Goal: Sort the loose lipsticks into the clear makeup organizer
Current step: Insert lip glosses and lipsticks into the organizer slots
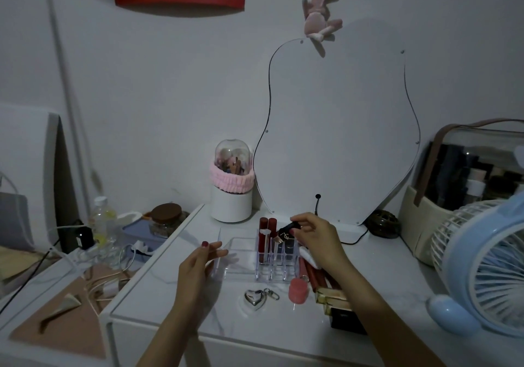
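A clear makeup organizer (241, 264) stands mid-table, with a flat tray on its left and a grid of slots on its right. Two dark red lipsticks (266, 236) stand upright in the back-left slots. My right hand (317, 239) pinches a black lipstick with a gold logo (286, 232), tilted just above the slots. My left hand (198, 264) rests with relaxed fingers against the organizer's left wall. Several loose red lipsticks (314, 276) lie to the right of the organizer, partly hidden under my right forearm. A coral-pink lipstick (297, 290) lies in front of them.
A silver heart keyring (255, 300) lies near the front edge. A gold and black box (337, 307) sits by my right arm. A blue fan (487, 264) stands at the right, a mirror (337, 128) and white brush holder (231, 196) behind. A cluttered lower table (71, 296) lies left.
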